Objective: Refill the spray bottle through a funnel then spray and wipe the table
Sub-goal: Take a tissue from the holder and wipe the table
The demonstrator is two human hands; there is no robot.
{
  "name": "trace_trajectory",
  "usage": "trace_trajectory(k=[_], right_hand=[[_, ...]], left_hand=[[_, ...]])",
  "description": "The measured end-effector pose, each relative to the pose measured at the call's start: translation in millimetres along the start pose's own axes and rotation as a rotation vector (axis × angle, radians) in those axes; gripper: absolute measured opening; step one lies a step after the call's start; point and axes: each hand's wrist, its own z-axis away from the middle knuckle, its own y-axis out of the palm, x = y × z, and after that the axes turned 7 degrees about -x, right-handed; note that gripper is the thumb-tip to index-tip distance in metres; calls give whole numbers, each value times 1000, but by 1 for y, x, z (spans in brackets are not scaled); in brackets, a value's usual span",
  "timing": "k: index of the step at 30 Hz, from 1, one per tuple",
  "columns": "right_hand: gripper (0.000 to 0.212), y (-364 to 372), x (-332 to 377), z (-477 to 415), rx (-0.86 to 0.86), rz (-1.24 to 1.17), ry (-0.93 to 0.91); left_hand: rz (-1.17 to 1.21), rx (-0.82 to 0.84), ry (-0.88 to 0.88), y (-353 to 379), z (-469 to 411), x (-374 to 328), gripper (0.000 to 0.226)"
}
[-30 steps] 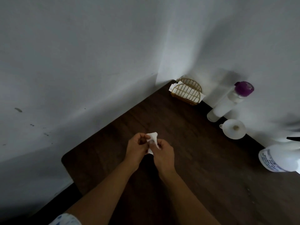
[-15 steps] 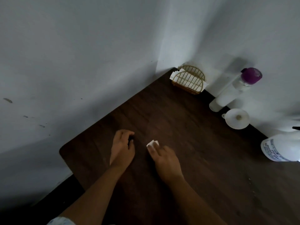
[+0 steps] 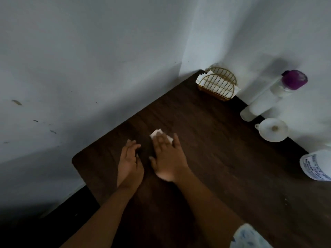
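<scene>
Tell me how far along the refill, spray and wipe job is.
Refill looks done: the funnel sits on the table apart from the spray bottle, set aside at the right edge. Spraying cannot be confirmed. In hand: the right hand presses a white tissue flat on the wood, left hand resting open beside it. Left: wiping the tabletop.

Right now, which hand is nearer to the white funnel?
Right. The right hand, pressing the tissue, lies left of the funnel; the left hand rests even farther left.
</scene>
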Motion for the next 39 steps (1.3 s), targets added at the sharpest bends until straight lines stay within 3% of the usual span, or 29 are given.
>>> trace_trajectory(k=[5, 9, 12, 15, 18, 22, 25, 29, 32, 36, 39], right_hand=[[73, 2, -23, 23, 41, 30, 252], [73, 4, 23, 53, 74, -43, 85], [66, 8, 37, 33, 25, -53, -44], [64, 10, 13, -11, -23, -14, -3], [67, 6, -33, -41, -11, 34, 165], [71, 4, -74, -11, 52, 44, 404], [75, 6, -48, 32, 14, 24, 421], [72, 9, 4, 43, 20, -71, 248], [68, 12, -15, 11, -7, -30, 174], [70, 8, -83, -21, 10, 4, 342], [73, 4, -126, 3, 37, -9, 527]], left_hand=[[-188, 61, 131, -2, 2, 10, 35], [-544, 178, 181, -1, 4, 17, 55], [-676, 203, 220, -1, 12, 22, 57], [-712, 218, 250, -1, 14, 24, 58], [-753, 247, 255, 4, 14, 21, 60], [-759, 277, 268, 7, 17, 16, 69], [-745, 275, 295, 10, 22, 13, 62], [-721, 288, 349, 15, 27, 9, 60], [-730, 283, 370, 19, 29, 10, 59], [-737, 324, 383, 21, 31, 4, 70], [-725, 381, 424, 26, 41, -2, 71]])
